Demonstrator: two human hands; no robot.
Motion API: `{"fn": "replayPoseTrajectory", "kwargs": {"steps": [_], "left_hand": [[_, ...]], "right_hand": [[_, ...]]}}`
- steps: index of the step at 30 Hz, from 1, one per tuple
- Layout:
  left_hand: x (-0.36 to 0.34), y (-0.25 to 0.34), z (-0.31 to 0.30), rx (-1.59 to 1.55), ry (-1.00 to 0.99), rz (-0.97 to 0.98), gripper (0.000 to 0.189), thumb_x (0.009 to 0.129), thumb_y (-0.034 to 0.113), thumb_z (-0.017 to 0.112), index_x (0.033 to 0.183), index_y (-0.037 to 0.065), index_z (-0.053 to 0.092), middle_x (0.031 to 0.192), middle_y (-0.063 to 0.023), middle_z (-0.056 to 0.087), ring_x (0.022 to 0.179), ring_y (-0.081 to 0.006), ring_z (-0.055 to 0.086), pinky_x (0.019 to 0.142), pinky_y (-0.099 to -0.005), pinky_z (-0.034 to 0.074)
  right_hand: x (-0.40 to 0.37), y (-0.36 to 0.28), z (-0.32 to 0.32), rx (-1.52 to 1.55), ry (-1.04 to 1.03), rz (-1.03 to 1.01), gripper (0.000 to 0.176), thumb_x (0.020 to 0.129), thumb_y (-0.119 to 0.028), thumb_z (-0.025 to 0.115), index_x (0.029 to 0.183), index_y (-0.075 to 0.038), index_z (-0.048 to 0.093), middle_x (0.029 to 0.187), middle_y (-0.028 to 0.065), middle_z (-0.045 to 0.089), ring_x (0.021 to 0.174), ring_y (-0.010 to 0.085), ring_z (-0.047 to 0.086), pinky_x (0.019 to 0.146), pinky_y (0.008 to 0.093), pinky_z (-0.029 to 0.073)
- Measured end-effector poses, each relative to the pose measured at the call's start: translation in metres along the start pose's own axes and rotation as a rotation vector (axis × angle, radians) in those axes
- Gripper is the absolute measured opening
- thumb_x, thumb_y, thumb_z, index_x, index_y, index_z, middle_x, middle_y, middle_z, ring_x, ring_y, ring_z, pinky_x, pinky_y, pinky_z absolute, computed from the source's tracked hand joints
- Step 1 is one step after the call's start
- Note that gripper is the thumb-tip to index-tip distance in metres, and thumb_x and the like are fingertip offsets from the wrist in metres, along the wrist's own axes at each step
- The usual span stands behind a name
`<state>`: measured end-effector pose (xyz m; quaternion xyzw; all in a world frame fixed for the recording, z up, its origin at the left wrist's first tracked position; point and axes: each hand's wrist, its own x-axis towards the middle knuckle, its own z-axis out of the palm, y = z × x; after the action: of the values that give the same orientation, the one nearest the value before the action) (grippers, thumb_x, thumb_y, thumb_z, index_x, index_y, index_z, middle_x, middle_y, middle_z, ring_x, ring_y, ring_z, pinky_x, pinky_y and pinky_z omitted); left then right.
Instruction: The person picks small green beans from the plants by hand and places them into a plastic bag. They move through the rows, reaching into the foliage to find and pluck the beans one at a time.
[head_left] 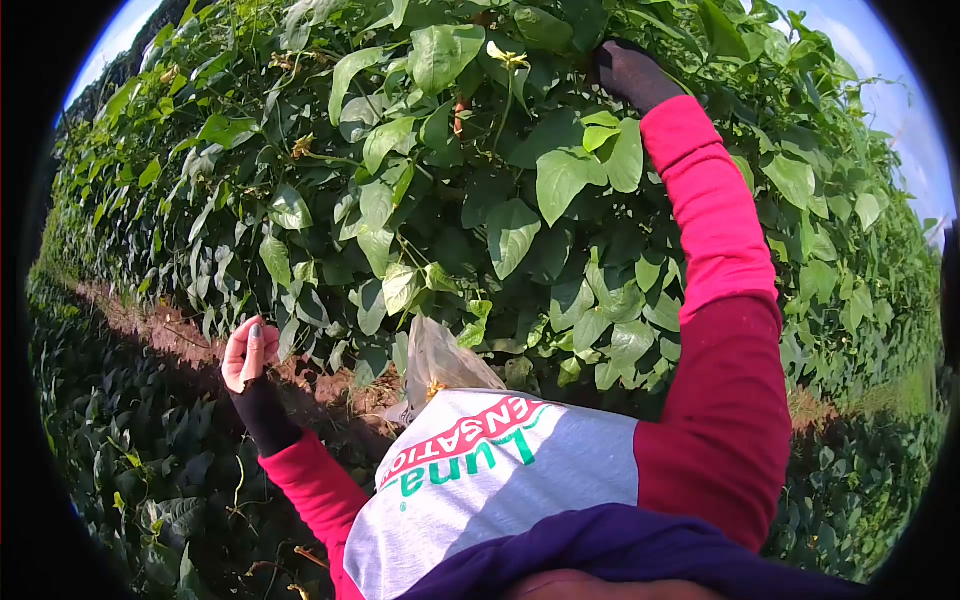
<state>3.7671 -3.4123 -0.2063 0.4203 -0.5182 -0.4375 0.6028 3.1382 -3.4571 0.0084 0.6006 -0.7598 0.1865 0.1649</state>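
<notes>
My left hand (250,355) is raised at the lower left, beside the edge of the leaves. Its fingers are curled in with the thumb against them, and nothing shows in them. My right hand (630,75), in a dark covering, reaches up into the leafy climbing plants (510,235). Leaves and shade hide its fingers, so what it touches cannot be made out. A pale yellow flower (507,56) stands on a stem to the left of that hand. At my waist hangs a translucent plastic bag (448,358) with something yellowish near its lower end.
Vines form a tall green wall in front of me. Brown soil (165,330) runs along its foot. Low dark-green plants (130,450) grow at the lower left, and more stand at the lower right. A brownish upright stem or pole (459,115) shows among the leaves.
</notes>
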Motion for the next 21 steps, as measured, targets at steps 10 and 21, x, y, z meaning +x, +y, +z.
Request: {"fn": "replayPoseTrajectory", "kwargs": {"steps": [10, 21], "left_hand": [[0.035, -0.007, -0.003, 0.017, -0.125, -0.061, 0.020, 0.093, 0.018, 0.064, 0.108, 0.005, 0.067, 0.087, -0.0029, 0.069, 0.077, -0.0091, 0.063, 0.073, -0.0225, 0.049], [0.048, -0.002, 0.009, 0.008, -0.243, -0.060, 0.021, 0.093, 0.016, 0.063, 0.109, 0.002, 0.065, 0.088, -0.0045, 0.069, 0.078, -0.0102, 0.064, 0.074, -0.0244, 0.051]], "right_hand": [[-0.010, -0.006, -0.019, -0.239, 0.046, -0.014, 0.026, 0.080, -0.018, 0.068, 0.104, -0.009, 0.065, 0.094, 0.0223, 0.065, 0.088, 0.0377, 0.064, 0.077, 0.0442, 0.050], [-0.076, -0.027, -0.065, 0.495, -0.021, 0.233, 0.011, 0.089, -0.010, 0.063, 0.098, -0.005, 0.062, 0.077, 0.0009, 0.063, 0.069, 0.0075, 0.060, 0.064, 0.0227, 0.052]]}}
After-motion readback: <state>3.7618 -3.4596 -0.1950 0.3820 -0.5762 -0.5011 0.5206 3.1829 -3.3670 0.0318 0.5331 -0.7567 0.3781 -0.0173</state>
